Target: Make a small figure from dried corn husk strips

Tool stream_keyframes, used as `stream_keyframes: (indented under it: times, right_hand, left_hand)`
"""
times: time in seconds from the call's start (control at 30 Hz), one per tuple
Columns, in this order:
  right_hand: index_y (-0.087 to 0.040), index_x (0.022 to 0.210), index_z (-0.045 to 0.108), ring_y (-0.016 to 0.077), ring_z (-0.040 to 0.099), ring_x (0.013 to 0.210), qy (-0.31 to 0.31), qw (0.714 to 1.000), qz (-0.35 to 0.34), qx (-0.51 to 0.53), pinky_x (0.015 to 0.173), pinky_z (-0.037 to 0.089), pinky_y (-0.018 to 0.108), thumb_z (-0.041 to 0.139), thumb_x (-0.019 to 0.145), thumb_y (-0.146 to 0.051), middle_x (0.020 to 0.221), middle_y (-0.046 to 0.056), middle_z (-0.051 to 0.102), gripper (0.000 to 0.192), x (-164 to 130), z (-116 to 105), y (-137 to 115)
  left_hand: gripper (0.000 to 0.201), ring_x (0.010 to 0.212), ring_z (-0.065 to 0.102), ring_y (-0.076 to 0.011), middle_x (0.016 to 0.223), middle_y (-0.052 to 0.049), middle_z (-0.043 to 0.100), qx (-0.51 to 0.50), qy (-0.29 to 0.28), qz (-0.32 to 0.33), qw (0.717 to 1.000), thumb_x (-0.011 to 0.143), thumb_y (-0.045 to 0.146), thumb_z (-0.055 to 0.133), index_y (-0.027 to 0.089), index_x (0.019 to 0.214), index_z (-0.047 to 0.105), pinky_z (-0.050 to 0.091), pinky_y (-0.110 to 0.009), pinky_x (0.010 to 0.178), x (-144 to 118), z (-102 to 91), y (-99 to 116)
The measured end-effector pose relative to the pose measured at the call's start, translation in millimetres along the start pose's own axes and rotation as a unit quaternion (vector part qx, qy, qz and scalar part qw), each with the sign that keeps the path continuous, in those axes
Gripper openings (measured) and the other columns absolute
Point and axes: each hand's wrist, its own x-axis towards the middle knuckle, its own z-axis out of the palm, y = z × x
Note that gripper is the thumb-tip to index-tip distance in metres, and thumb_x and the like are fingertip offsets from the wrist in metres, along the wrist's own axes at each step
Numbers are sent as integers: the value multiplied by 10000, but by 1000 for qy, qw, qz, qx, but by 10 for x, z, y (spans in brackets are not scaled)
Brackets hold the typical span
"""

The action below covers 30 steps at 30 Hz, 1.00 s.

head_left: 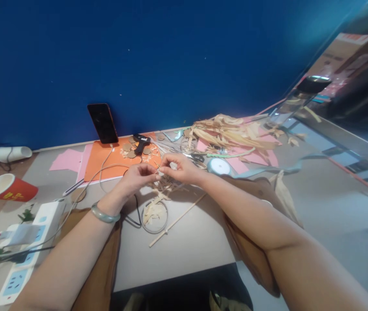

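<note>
My left hand [140,177] and my right hand [180,168] meet over the middle of the table, fingertips pinched close together. A thin pale sliver seems to show between them, but what they hold is too small to make out. Below the hands lie scattered pale husk scraps [167,188]. Nearer to me is a grey ring [167,216] with pale pieces inside it. Beside the ring rests a thin wooden stick [180,218]. Just beyond my hands lie a black glue gun [142,144] and scissors [197,159]; a ribbon spool [219,166] sits right of them.
Dried husks [232,134] are heaped on pink paper at the back. A phone [102,123] leans on the blue wall [184,65], behind orange paper [103,162]. At left are a red paper cup [18,188] and a power strip [46,222] with cables. A clear bottle [287,106] stands right.
</note>
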Motion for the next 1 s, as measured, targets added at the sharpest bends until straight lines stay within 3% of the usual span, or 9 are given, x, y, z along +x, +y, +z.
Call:
stream_keyframes:
  times: [0.23, 0.37, 0.63, 0.83, 1.0]
  right_hand:
    - [-141, 709, 596, 117, 548, 659, -15, 1000, -2, 19, 655, 427, 250, 587, 814, -251, 685, 16, 613, 153, -4, -17, 16]
    - [-141, 726, 586, 114, 533, 653, -15, 1000, 6, 17, 638, 415, 241, 570, 829, -286, 691, 11, 599, 178, 1, 2, 20]
    - [-158, 694, 515, 103, 432, 613, -22, 995, -16, -92, 618, 328, 237, 496, 860, -265, 625, -25, 494, 198, 15, 61, 38]
    - [-169, 688, 471, 111, 406, 637, -21, 995, 7, -99, 636, 313, 246, 467, 866, -279, 647, -24, 468, 209, 13, 64, 65]
    - [-163, 673, 484, 103, 398, 607, 5, 995, 22, -93, 601, 306, 245, 481, 854, -304, 631, -26, 455, 230, 21, 70, 141]
  left_hand:
    - [326, 669, 605, -130, 733, -41, 703, 97, -34, 37, 994, 725, 457, 685, 137, 775, 721, 439, -225, 636, 28, -63, -40]
    - [317, 616, 587, -122, 681, -36, 690, 78, -14, 16, 997, 647, 433, 751, 132, 739, 716, 432, -222, 593, 27, -55, -17]
    - [361, 523, 565, -108, 586, -19, 648, 48, 44, -9, 998, 502, 387, 835, 120, 655, 645, 433, -225, 519, 39, 0, -21]
    - [330, 490, 547, -102, 568, -17, 638, 95, 67, 6, 993, 526, 360, 815, 120, 664, 636, 409, -217, 485, 65, -18, -49]
    - [308, 495, 545, -104, 591, -26, 648, 113, 44, 4, 993, 593, 382, 767, 118, 719, 673, 392, -211, 469, 57, -30, -42]
